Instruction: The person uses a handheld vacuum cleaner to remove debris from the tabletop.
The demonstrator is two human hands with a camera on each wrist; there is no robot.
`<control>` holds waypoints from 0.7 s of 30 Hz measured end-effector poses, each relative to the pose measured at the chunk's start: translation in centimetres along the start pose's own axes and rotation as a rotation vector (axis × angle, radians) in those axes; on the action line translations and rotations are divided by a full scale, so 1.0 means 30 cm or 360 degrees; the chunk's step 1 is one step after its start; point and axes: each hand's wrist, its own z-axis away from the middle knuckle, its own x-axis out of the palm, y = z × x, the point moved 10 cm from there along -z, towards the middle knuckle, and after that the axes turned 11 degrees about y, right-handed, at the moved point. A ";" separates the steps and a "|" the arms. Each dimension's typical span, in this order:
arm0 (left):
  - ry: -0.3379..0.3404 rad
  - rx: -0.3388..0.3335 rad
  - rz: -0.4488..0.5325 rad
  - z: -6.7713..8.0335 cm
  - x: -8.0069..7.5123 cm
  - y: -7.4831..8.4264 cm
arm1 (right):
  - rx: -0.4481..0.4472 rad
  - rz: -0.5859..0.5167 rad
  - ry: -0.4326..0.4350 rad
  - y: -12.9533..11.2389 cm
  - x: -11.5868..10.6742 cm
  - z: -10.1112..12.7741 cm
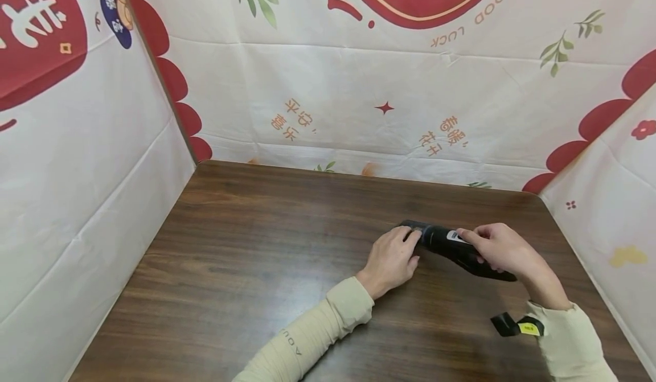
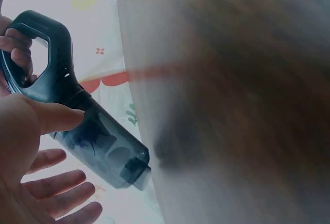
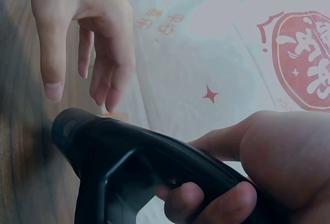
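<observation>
A black handheld vacuum cleaner (image 1: 439,242) with a see-through dust cup (image 2: 114,146) is held over the right part of the table. My right hand (image 1: 504,251) grips its loop handle (image 2: 61,61), fingers curled through the opening. Beside the dust cup end is my left hand (image 1: 390,261), its fingers spread and fairly straight in the left wrist view. The left thumb (image 2: 59,116) overlaps the cleaner there; whether it touches I cannot tell. In the right wrist view the left fingertips (image 3: 54,91) hang just off the cleaner's end.
The brown wood-grain table (image 1: 246,257) is bordered by white printed cloth (image 1: 318,74) at the back and both sides. A black strap with a yellow label (image 1: 529,329) hangs at the right sleeve (image 1: 574,342).
</observation>
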 end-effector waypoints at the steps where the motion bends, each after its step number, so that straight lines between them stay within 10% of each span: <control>1: 0.0000 -0.0002 -0.0006 0.004 0.000 -0.005 | 0.0005 -0.0001 0.0001 0.002 -0.002 -0.003; 21: -0.0165 -0.0219 -0.0101 0.052 -0.033 -0.130 | 0.0092 0.0056 0.0035 0.054 -0.029 -0.103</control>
